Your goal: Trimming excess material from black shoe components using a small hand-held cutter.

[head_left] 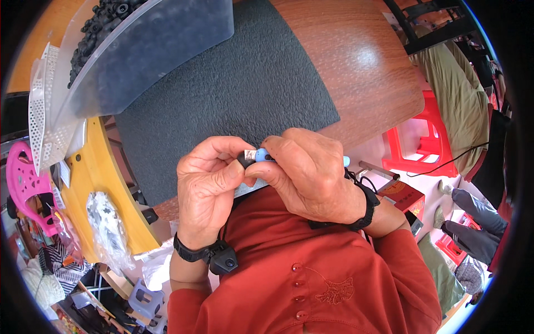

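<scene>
Blue part [261, 155] with a black piece [246, 157] at its 9 o'clock, pinched at mid-frame over the near edge of the grey mat [233, 83]; left hand [208, 181] at 7 o'clock and right hand [308, 175] at 4 o'clock, fingertips of both clamped together on the pair. Bag of black parts [105, 25] well off at 11 o'clock, red stool [423, 139] at 3 o'clock. Judged likely to slip and drop to the lap or floor, so little of either piece being held.
</scene>
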Tool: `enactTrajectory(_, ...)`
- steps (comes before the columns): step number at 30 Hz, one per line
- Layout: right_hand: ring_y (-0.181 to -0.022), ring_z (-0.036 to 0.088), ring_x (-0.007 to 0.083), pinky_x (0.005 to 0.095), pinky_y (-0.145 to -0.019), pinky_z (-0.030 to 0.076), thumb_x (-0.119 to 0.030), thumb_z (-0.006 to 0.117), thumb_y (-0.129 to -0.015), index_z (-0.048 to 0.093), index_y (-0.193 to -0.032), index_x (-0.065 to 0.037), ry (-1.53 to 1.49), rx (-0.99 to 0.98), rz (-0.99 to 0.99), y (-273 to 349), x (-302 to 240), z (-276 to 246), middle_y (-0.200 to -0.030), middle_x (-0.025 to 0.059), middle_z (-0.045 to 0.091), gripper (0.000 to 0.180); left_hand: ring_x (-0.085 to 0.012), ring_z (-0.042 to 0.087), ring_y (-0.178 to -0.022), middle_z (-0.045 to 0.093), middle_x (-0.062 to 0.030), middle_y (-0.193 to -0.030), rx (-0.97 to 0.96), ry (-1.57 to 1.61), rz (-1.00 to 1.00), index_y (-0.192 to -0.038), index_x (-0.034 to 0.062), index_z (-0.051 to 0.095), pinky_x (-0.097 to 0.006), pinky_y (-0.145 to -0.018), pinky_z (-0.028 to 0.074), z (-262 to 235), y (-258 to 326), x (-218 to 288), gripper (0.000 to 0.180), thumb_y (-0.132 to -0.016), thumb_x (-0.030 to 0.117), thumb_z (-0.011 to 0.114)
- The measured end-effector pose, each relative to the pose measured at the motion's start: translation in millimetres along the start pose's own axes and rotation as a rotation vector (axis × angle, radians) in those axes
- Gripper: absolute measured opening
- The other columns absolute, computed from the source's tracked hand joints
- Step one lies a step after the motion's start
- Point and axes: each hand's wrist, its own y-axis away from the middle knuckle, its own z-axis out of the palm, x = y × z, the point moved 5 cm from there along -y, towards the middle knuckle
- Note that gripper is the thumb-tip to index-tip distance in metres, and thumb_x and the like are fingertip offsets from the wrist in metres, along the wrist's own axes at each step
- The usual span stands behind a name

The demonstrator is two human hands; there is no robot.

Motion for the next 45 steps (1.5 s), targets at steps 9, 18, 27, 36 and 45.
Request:
enactTrajectory(9,-0.05,0.052,0.0233,0.0337,-0.044,0.042,-0.017,0.073,-0.074,0.053,-0.072,-0.003,0.045,-0.036,-0.05,3,0,0,-0.06,0.008,0.046,0.025,-0.0161,0.062,-0.081,0.065,-0.0125,-0.094,0.019,-0.017,-0.017,-0.099,-0.0067,0.062,-0.026,-0.068,0.053,-3,2,-4,0.025,-0.079,0.005,0.071)
enactTrajectory(18,-0.048,0.051,0.0239,0.0344,-0.043,0.042,-0.017,0.071,-0.076,0.051,-0.07,-0.004,0.106,-0.084,-0.077,6,-4,3,-0.058,0.0081,0.045,0.024,-0.0162,0.062,-0.078,0.064,-0.0122,-0.093,0.056,0.002,-0.102,-0.099,-0.0067,0.062,-0.027,-0.067,0.053,-6,4,-8,0.025,-0.08,0.006,0.07)
enactTrajectory(27,-0.051,0.054,0.0265,0.0351,-0.045,0.042,-0.015,0.073,-0.077,0.057,-0.082,0.0,-0.063,0.011,0.064,14,12,-2,-0.062,0.0107,0.052,0.022,-0.0177,0.062,-0.08,0.064,-0.0132,-0.092,0.035,-0.016,-0.006,-0.101,-0.0063,0.061,-0.029,-0.07,0.053,3,0,-5,0.026,-0.079,0.003,0.07)
enactTrajectory(36,-0.053,0.054,0.0263,0.035,-0.045,0.042,-0.019,0.072,-0.077,0.058,-0.084,0.0,-0.054,0.004,0.055,13,11,-1,-0.063,0.0104,0.051,0.025,-0.016,0.062,-0.082,0.064,-0.0112,-0.092,0.051,-0.041,0.023,-0.101,-0.0061,0.061,-0.028,-0.071,0.053,7,-2,-4,0.026,-0.078,0.0,0.07)
enactTrajectory(45,-0.053,0.054,0.0261,0.0352,-0.045,0.043,-0.017,0.073,-0.076,0.056,-0.082,-0.001,-0.017,0.01,0.061,13,12,-2,-0.063,0.01,0.05,0.024,-0.0164,0.062,-0.078,0.065,-0.0123,-0.091,0.044,-0.056,0.021,-0.101,-0.0072,0.061,-0.028,-0.069,0.054,8,-5,-3,0.027,-0.077,0.0,0.071)
